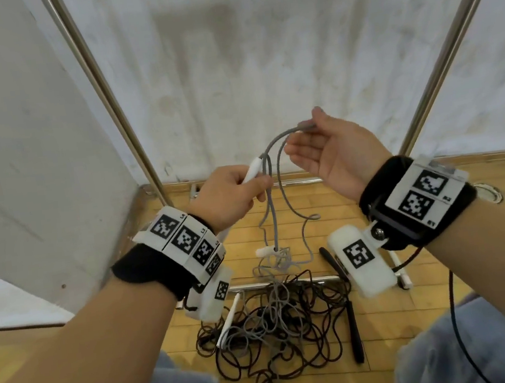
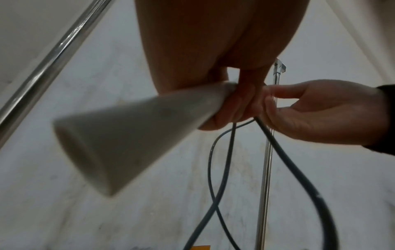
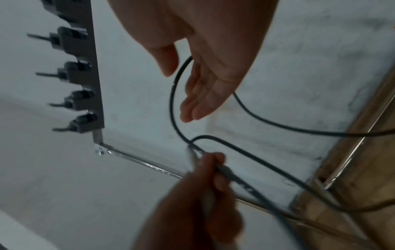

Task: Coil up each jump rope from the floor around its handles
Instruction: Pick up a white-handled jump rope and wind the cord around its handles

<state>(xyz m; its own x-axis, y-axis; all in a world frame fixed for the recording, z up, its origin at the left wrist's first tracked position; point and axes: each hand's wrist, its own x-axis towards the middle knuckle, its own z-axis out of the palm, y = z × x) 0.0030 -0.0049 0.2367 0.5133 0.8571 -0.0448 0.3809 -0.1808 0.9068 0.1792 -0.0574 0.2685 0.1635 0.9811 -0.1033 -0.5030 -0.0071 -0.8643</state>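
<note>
My left hand (image 1: 232, 197) is raised in front of me and grips a white handle (image 1: 251, 172) of the grey jump rope (image 1: 273, 220). That handle (image 2: 128, 138) fills the left wrist view, blurred. From the handle's tip the rope arcs up and over my right hand (image 1: 332, 156), which is palm-up with straight fingers. There the rope (image 3: 171, 94) lies in the crook between thumb and forefinger. Two strands hang down toward the floor. The rope's second white handle (image 1: 265, 251) dangles just above the pile.
A tangle of grey and black ropes (image 1: 276, 322) lies on the wooden floor (image 1: 387, 318) between my knees, with black handles (image 1: 354, 331) and another white handle (image 1: 229, 321). Metal frame poles (image 1: 105, 91) and white fabric walls (image 1: 259, 47) close the space.
</note>
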